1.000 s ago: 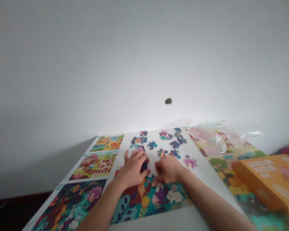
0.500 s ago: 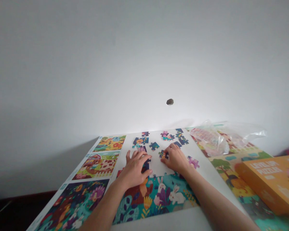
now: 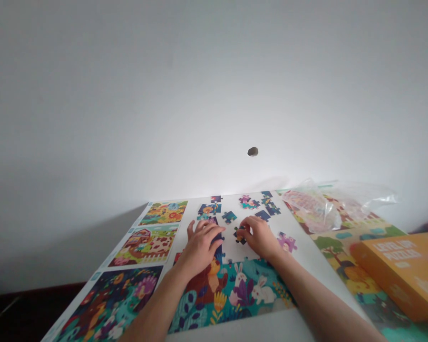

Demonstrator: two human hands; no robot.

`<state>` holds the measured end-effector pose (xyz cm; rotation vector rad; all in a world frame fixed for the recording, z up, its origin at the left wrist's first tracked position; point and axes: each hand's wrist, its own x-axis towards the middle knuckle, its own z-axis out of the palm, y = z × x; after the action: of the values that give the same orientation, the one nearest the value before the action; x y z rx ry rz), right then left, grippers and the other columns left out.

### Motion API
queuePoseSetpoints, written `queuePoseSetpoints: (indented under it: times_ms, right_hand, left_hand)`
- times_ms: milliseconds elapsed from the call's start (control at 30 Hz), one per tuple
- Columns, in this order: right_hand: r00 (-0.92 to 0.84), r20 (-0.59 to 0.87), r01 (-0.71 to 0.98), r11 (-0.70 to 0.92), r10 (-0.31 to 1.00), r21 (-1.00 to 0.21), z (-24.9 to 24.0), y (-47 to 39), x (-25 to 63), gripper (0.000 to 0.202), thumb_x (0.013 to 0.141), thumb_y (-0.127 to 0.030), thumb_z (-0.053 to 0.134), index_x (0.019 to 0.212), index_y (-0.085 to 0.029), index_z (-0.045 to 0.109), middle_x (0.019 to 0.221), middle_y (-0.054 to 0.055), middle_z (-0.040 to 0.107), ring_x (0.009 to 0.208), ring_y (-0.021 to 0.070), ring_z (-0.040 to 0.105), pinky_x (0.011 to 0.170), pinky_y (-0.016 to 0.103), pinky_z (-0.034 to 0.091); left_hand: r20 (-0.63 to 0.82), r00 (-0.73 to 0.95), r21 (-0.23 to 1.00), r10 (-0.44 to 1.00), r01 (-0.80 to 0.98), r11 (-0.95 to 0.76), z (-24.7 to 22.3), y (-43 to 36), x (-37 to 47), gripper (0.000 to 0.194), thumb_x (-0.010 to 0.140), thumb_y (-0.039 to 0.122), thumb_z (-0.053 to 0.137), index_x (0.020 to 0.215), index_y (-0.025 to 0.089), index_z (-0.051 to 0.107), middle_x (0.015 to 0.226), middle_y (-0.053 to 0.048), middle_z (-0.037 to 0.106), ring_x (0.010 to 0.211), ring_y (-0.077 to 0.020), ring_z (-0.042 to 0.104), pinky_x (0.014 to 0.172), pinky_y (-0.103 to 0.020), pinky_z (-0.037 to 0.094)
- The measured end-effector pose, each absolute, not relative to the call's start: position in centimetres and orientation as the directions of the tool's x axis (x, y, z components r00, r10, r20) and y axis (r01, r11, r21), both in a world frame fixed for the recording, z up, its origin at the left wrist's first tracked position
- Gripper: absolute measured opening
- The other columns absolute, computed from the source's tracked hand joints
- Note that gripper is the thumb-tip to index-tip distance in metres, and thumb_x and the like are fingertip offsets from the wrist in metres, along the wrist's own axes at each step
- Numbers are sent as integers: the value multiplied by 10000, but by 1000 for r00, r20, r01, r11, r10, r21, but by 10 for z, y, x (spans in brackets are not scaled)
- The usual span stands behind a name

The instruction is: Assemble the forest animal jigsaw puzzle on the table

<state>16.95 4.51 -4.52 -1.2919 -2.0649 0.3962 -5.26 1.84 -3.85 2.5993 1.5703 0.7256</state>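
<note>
A partly joined jigsaw puzzle (image 3: 249, 289) with white rabbits and plants lies in front of me. My left hand (image 3: 201, 247) rests over its upper left part, fingers spread and thumb apart, covering some joined pieces. Between the thumb and fingers of my right hand (image 3: 262, 237) is a dark puzzle piece (image 3: 240, 234), tilted a little above the white surface. A loose teal-blue piece (image 3: 229, 217) lies between the hands, farther back. A dark blue piece (image 3: 263, 215) is just behind my right hand, and a pink-purple piece (image 3: 287, 242) sits beside its wrist.
Several loose pieces (image 3: 248, 203) lie along the back near the wall. Printed picture sheets (image 3: 142, 244) line the left side. On the right are a clear plastic bag (image 3: 316, 209), colourful printed pictures (image 3: 337, 256) and an orange puzzle box (image 3: 392, 270).
My right hand has lifted and turned the dark piece, which now shows more clearly at its fingertips. The left hand stays nearly in place, its thumb drawn closer to the fingers.
</note>
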Motion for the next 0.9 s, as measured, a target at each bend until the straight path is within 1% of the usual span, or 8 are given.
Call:
queuePoseSetpoints:
  times_ms: [133,267,333,433,567,633,800,900]
  right_hand:
    - [-203,385,472,434,901,-768,-47,41,162,132,857,-321,637,838,-192,616,774,7,682,691,142,578,657,242,400]
    - [-288,286,296,369,914,-881,-48,36,157,196,881,-371,595,824,-184,612,754,7,705,623,126,576,602,231,396]
    - [-327,286,336,394,901,-855,-48,35,157,213,899,-354,563,794,-184,639,739,5,694,627,124,563,615,234,393]
    - [-346,335,481,472,877,-739,-48,35,159,197,886,-305,570,759,-193,671,737,10,665,672,134,550,660,247,386]
    - [-338,372,600,503,864,-622,-52,38,163,149,875,-244,572,780,-197,676,773,29,646,763,160,560,708,257,391]
    - [-293,387,661,478,874,-579,-54,41,166,154,880,-214,556,776,-193,669,773,39,648,816,179,558,740,266,393]
    - [-125,406,830,320,905,-457,-62,53,173,197,881,-202,553,724,-188,671,785,66,643,829,198,537,788,287,384]
    - [-69,398,874,248,915,-419,-65,56,175,222,892,-250,556,726,-189,690,825,80,641,845,204,540,796,292,378]
  left_hand:
    - [434,374,278,820,810,-517,-46,20,-50,428,806,290,700,1215,287,573,1113,-36,669,1168,-275,506,1100,-540,219]
    - [481,353,327,803,777,-538,-53,21,-48,636,820,259,687,1385,295,398,1172,-47,641,1130,-247,559,1091,-491,276]
    - [517,329,352,790,760,-547,-54,23,-49,595,860,223,633,1391,291,375,1094,-33,661,1053,-224,599,1079,-466,295]
    - [578,284,377,765,739,-559,-54,25,-50,472,897,208,573,1340,256,417,954,-13,669,1012,-213,600,1042,-429,328]
    - [552,297,372,779,748,-550,-51,24,-50,294,917,196,529,1204,260,523,925,-2,676,983,-203,596,997,-409,347]
    - [512,242,351,824,817,-458,-49,24,-51,265,914,165,504,1154,262,565,950,-12,688,991,-214,592,987,-425,343]
    - [417,-92,266,904,964,-25,-50,27,-58,303,861,148,529,1140,233,612,1157,-73,662,1107,-306,524,972,-519,335]
    - [360,-121,225,925,974,39,-52,28,-63,356,863,170,521,1199,250,608,1258,-75,622,1142,-336,484,955,-561,345]
